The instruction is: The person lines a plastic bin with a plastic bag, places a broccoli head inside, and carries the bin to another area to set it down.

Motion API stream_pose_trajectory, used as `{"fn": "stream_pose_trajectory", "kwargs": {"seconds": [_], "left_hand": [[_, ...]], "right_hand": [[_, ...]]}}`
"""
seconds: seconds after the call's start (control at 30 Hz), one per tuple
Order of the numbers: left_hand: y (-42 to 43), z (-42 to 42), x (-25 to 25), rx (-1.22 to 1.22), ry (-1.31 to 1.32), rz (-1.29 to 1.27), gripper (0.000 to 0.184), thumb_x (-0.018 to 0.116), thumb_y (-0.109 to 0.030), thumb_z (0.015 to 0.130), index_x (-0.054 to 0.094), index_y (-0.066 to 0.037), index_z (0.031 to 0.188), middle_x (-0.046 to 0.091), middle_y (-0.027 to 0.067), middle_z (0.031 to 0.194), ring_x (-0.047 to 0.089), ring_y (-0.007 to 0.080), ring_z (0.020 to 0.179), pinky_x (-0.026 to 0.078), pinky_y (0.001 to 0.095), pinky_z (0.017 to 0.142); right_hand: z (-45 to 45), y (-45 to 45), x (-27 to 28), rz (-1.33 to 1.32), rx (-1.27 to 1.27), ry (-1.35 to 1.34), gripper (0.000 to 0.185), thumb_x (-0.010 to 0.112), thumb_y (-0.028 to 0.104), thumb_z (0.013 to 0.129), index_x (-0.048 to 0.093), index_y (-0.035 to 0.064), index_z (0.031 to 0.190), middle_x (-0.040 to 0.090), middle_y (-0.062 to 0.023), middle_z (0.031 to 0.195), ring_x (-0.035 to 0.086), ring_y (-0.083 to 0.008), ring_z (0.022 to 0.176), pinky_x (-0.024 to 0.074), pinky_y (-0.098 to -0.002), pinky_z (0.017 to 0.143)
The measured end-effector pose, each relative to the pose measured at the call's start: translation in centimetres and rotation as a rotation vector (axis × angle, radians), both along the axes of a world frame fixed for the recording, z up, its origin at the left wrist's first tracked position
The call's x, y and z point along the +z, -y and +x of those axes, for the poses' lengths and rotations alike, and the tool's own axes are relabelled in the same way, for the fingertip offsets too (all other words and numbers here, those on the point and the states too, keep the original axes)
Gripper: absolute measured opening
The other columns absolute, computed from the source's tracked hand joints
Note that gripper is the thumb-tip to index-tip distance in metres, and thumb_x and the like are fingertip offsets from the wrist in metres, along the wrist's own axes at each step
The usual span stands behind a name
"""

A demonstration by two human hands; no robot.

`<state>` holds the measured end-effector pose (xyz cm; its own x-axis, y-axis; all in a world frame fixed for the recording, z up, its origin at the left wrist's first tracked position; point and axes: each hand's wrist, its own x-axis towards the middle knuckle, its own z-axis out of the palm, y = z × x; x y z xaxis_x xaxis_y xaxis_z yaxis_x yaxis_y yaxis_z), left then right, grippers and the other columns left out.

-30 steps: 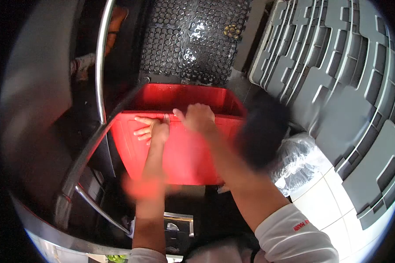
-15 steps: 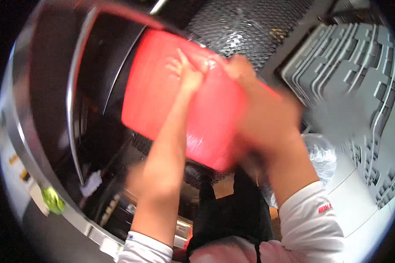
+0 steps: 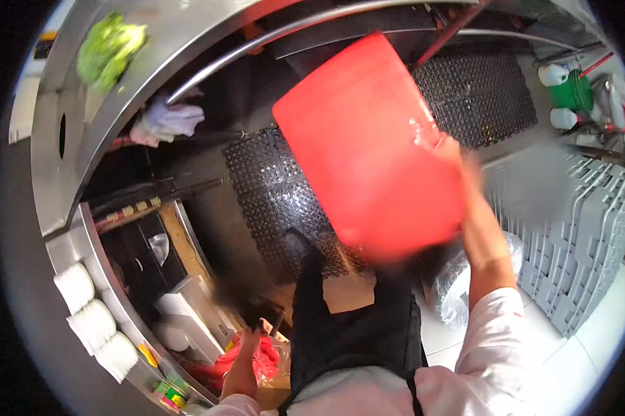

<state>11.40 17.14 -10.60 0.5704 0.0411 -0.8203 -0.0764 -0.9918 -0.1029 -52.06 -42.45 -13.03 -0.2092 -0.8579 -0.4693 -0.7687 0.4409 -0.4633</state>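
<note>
"Right hand (image 3: 448, 150) is clasped on the side edge of the red bin (image 3: 371, 145), its fingers partly blurred; where does the bin sit?"

"Tilted, in front of the person's legs (image 3: 354, 333), overlapping the black mats (image 3: 274, 184) in view; the clear plastic bag (image 3: 452, 295) is near its lower corner, with the grey slotted panels (image 3: 569, 256) beyond, on the right."

"And the left hand (image 3: 254, 334)?"

"Low, well apart from the bin, beside the red plastic (image 3: 265, 360); I cannot tell whether its fingers are spread, pressed together or pinching anything; leafy greens (image 3: 110, 53) lie on the metal counter (image 3: 51, 197), upper left."
</note>
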Motion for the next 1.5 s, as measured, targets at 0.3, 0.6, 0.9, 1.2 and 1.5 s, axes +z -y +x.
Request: {"fn": "stream_pose_trajectory", "kwargs": {"seconds": [0.3, 0.6, 0.9, 1.2, 1.5], "left_hand": [[-2.3, 0.6, 0.5, 0.072, -0.235, -0.574, 0.02, 0.053, -0.02, 0.092, 0.056, -0.007, 0.107, 0.058, 0.0067, 0.091, 0.054, 0.016, 0.078, 0.047, 0.0327, 0.065], [3.3, -0.9, 8.5, 0.41, -0.311, -0.746, 0.05, 0.056, -0.033, 0.092, 0.041, -0.006, 0.13, 0.059, 0.0065, 0.104, 0.057, 0.0162, 0.092, 0.045, 0.0294, 0.077], [-11.1, 1.2, 3.0, 0.752, -0.276, -0.373, 0.037, 0.057, -0.023, 0.091, 0.05, -0.012, 0.126, 0.056, 0.0018, 0.09, 0.05, 0.0094, 0.058, 0.039, 0.0245, 0.043], [0.3, -3.1, 7.8, 0.243, 0.08, -0.768, 0.022, 0.064, -0.019, 0.085, 0.059, -0.005, 0.101, 0.066, 0.0083, 0.093, 0.062, 0.0191, 0.082, 0.049, 0.0335, 0.072], [0.0, -13.2, 21.6, 0.152, 0.557, -0.304, 0.041, 0.04, -0.038, 0.092, 0.062, -0.004, 0.09, 0.064, 0.0211, 0.092, 0.061, 0.0392, 0.091, 0.046, 0.0481, 0.082]], "right_hand": [[33.4, -15.0, 2.8, 0.102, 0.293, 0.2, 0.065, 0.071, 0.035, 0.075, 0.039, -0.0006, 0.12, 0.062, -0.0264, 0.087, 0.062, -0.0426, 0.082, 0.0507, -0.0486, 0.071], [50.1, -23.4, -5.1, 0.253, 0.354, 0.17, 0.044, 0.065, 0.027, 0.08, 0.042, 0.0071, 0.112, 0.059, -0.0289, 0.1, 0.059, -0.0428, 0.096, 0.0477, -0.0504, 0.081], [31.1, -29.0, -2.4, 0.213, 0.543, 0.066, 0.048, 0.068, 0.038, 0.078, 0.051, 0.0037, 0.107, 0.059, -0.025, 0.106, 0.056, -0.0406, 0.101, 0.0459, -0.0468, 0.085], [19.6, -26.2, 3.0, 0.066, 0.276, 0.049, 0.047, 0.068, 0.042, 0.077, 0.056, 0.0001, 0.093, 0.061, -0.017, 0.084, 0.059, -0.0307, 0.081, 0.0464, -0.0401, 0.078], [12.4, -14.4, 6.3, 0.086, 0.534, 0.166, 0.036, 0.059, 0.032, 0.089, 0.057, -0.0039, 0.091, 0.062, -0.0116, 0.084, 0.055, -0.0189, 0.078, 0.0455, -0.0355, 0.073]]}}
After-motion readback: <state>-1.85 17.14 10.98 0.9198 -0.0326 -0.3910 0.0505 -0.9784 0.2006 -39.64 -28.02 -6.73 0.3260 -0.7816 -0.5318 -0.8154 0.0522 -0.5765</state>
